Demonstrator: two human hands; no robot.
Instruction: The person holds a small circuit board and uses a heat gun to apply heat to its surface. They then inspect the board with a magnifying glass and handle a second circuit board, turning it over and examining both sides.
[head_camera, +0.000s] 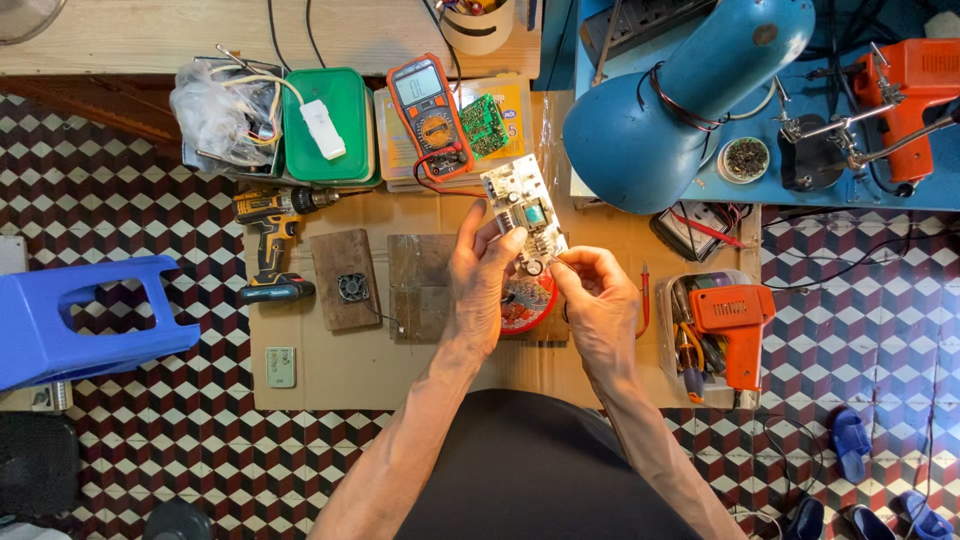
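1. The left hand grips a white circuit board, held above the cardboard.
2. The right hand pinches a thin wire at the board's lower edge (fingers closed).
3. A red tin sits beneath; a multimeter lies behind.

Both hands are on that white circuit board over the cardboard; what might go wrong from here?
The circuit board is held in the air by the left hand alone, so it may slip onto the round red tin below. The right hand pinches a thin wire near the board; tugging could strain it.
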